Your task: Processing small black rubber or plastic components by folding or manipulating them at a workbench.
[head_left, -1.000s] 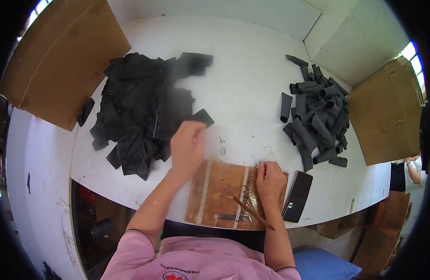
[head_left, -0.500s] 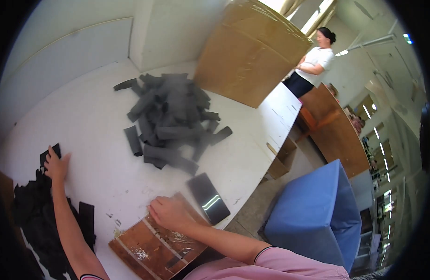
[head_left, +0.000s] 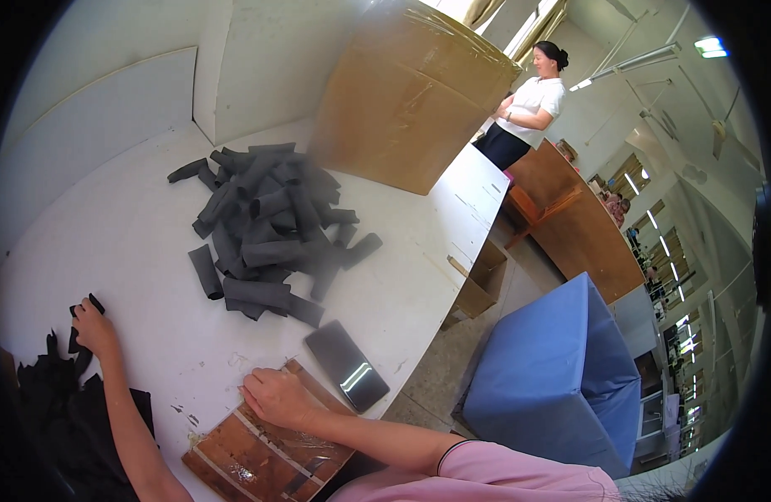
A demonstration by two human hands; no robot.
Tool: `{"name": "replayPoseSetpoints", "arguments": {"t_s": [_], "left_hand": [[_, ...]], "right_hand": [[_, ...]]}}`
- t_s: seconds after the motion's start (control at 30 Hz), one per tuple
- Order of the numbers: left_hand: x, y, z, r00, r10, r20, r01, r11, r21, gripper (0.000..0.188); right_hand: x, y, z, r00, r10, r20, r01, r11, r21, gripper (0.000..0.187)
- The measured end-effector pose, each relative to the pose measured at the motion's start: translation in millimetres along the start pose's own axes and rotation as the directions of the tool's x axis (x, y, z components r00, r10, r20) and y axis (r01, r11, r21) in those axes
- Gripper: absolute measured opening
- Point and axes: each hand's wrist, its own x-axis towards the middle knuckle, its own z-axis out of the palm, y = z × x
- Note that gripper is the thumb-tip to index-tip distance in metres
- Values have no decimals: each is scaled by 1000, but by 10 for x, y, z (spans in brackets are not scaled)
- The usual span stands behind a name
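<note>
At the far left, my left hand [head_left: 96,330] is closed on a black fabric piece [head_left: 78,341], whose ends show on both sides of the fingers. Just nearer to me lies a heap of black fabric pieces [head_left: 47,393], partly behind my left forearm. My right hand [head_left: 278,399] rests with curled fingers on the far edge of a brown wooden board [head_left: 235,452] with pale strips and clear tape. Whatever those fingers may hold is hidden. Beside the board, to its right, lies a dark phone [head_left: 346,366].
A loose pile of rolled dark fabric tubes [head_left: 268,230] covers the table's middle. Behind it stands a large cardboard box [head_left: 411,100]. Off the table's right edge are a blue fabric bin [head_left: 528,376] and an open carton [head_left: 477,289]. A person [head_left: 532,105] in white stands beyond.
My left hand's fingers have closed on the black fabric piece, where before they were spread over it. The whole view has shifted left. My right hand stays on the board.
</note>
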Motion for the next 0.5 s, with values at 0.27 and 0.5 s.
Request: {"name": "replayPoseSetpoints", "arguments": {"t_s": [0.27,0.5], "left_hand": [[-836,311,-497,984,138,-113,-168,930,-328,33],[-1420,-61,-1296,868,495,50,-285,577,-766,34]], "right_hand": [[-53,43,6,1000,2,-13,-2,1000,25,15],[-83,98,16,1000,-7,-19,8,999,47,15]]}}
